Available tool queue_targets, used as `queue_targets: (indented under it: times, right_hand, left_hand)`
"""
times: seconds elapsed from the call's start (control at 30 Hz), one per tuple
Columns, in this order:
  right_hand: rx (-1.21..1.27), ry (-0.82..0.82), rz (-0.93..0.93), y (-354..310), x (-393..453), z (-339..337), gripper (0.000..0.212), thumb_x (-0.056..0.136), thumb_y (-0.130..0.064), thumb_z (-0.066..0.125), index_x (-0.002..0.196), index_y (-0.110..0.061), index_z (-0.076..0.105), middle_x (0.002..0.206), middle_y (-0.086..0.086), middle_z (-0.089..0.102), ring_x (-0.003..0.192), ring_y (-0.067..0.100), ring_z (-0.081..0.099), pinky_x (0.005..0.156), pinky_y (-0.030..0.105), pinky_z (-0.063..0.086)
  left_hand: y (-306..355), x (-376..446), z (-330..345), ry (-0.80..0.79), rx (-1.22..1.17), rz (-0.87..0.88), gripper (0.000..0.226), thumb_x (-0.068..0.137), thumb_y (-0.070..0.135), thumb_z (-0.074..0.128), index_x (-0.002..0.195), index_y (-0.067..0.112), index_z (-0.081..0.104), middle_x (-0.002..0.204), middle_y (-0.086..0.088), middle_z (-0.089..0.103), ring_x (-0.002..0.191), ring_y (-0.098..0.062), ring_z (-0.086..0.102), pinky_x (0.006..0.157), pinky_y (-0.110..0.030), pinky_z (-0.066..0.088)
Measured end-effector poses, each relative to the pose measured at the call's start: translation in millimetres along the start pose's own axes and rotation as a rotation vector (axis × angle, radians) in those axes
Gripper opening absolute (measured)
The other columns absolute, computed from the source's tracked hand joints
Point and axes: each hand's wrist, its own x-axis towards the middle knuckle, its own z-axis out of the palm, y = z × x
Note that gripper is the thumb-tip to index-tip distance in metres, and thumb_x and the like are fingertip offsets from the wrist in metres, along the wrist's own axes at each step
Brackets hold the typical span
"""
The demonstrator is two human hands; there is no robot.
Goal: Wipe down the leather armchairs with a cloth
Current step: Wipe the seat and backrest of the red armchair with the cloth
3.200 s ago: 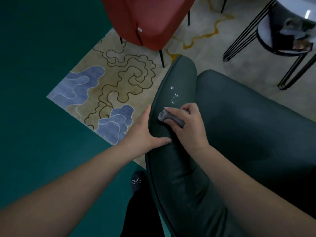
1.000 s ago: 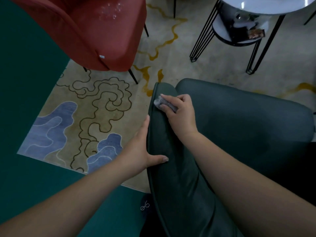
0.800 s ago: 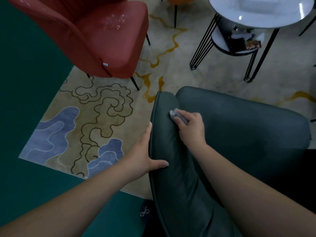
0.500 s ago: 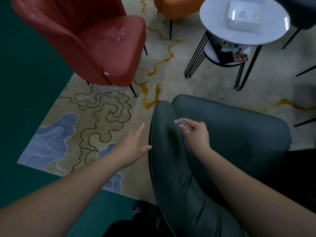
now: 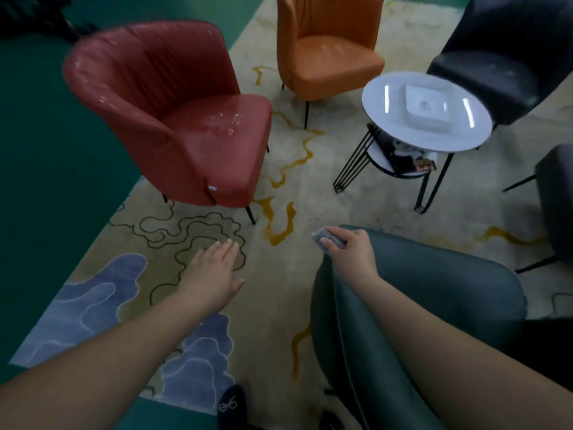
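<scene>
While the view looks down over a ring of chairs, each line below gives one part of it.

Right hand: the right hand (image 5: 352, 254) has its fingers curled round a small grey cloth (image 5: 326, 237), pinching it at the front tip of the green armchair's armrest.
Cloth: bunched, mostly hidden under the fingers, its free end poking out to the left; whether it touches the leather I cannot tell.
Left hand: the left hand (image 5: 214, 271) is flat and open, fingers straight and close together, holding nothing, over the rug and apart from the green armchair.
Green armchair: the dark green leather armchair (image 5: 434, 305) fills the lower right, under the right forearm.
Red armchair: the red leather armchair (image 5: 173, 113) stands upper left, with a cluster of wet-looking drops on its seat.
Other chairs: an orange chair (image 5: 325, 45) at top centre, a black chair (image 5: 502, 54) at top right.
Side table: a round white table (image 5: 387, 119) on black wire legs, a square white tray (image 5: 429, 103) on top, items on its lower shelf too blurred to name.
Floor: a beige patterned rug (image 5: 310, 193) on green flooring.
</scene>
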Motion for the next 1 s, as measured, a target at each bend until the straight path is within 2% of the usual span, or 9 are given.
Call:
queue_targets:
  times: [0.2,0.33,0.43,0.7,0.8,0.9,1.0]
  right_hand:
    - [-0.001,0.030,-0.016,-65.4,16.3,56.0,0.034,0.088,-0.040,0.064,0.119,-0.026,0.067,0.114,0.002,0.046,0.092,0.013,0.056,0.089,0.027,0.045]
    - [0.020,0.057,-0.037,-93.5,28.1,76.8,0.031,0.086,-0.040,0.066,0.114,-0.027,0.069,0.111,0.004,0.052,0.096,0.016,0.059,0.089,0.032,0.050]
    - [0.010,0.051,-0.026,-106.1,39.6,82.2,0.032,0.084,-0.042,0.065,0.114,-0.029,0.068,0.110,0.002,0.052,0.093,0.015,0.059,0.089,0.035,0.050]
    - [-0.029,0.063,-0.024,-128.2,102.6,77.2,0.034,0.086,-0.044,0.065,0.118,-0.032,0.065,0.100,-0.009,0.038,0.078,-0.002,0.046,0.079,0.024,0.040]
    - [-0.063,0.045,-0.065,-141.1,142.1,71.1,0.040,0.081,-0.042,0.071,0.120,-0.032,0.064,0.104,-0.005,0.039,0.077,-0.002,0.045,0.079,0.020,0.037]
    - [-0.101,0.004,-0.084,-156.2,181.8,62.5,0.050,0.077,-0.037,0.077,0.123,-0.029,0.061,0.108,-0.001,0.039,0.076,0.001,0.044,0.084,0.019,0.037]
    - [-0.135,0.012,-0.117,-166.6,217.8,53.7,0.048,0.079,-0.031,0.076,0.125,-0.026,0.061,0.111,0.001,0.039,0.080,0.004,0.043,0.087,0.016,0.035]
  left_hand:
    - [-84.0,9.4,-28.8,0.004,0.040,-0.006,0.079,0.095,0.054,0.042,0.154,0.019,0.002,0.162,0.003,0.000,0.148,-0.017,0.002,0.119,-0.036,0.006]
    - [-118.1,18.9,-45.8,0.012,0.066,-0.004,0.077,0.096,0.052,0.042,0.154,0.019,0.003,0.162,0.003,0.001,0.148,-0.018,0.001,0.119,-0.037,0.005]
    - [-127.5,29.0,-56.2,-0.002,0.075,0.001,0.076,0.096,0.051,0.041,0.154,0.019,0.004,0.162,0.003,0.002,0.148,-0.017,0.002,0.119,-0.037,0.005]
    - [-126.1,93.3,-85.7,0.022,0.087,0.028,0.076,0.096,0.053,0.040,0.154,0.019,0.004,0.162,0.002,0.006,0.148,-0.017,0.006,0.119,-0.037,0.006]
    - [-127.9,132.2,-104.2,0.050,0.123,0.022,0.077,0.096,0.053,0.039,0.154,0.018,0.002,0.162,0.001,0.005,0.148,-0.018,0.005,0.119,-0.039,0.005]
    - [-134.7,170.9,-120.6,0.072,0.131,-0.016,0.078,0.095,0.053,0.041,0.154,0.019,0.002,0.162,0.001,0.005,0.148,-0.019,0.005,0.119,-0.041,0.004]
    - [-141.3,205.3,-134.5,0.091,0.115,-0.061,0.078,0.094,0.054,0.043,0.154,0.020,0.007,0.161,0.001,0.009,0.147,-0.020,0.008,0.119,-0.043,0.005]
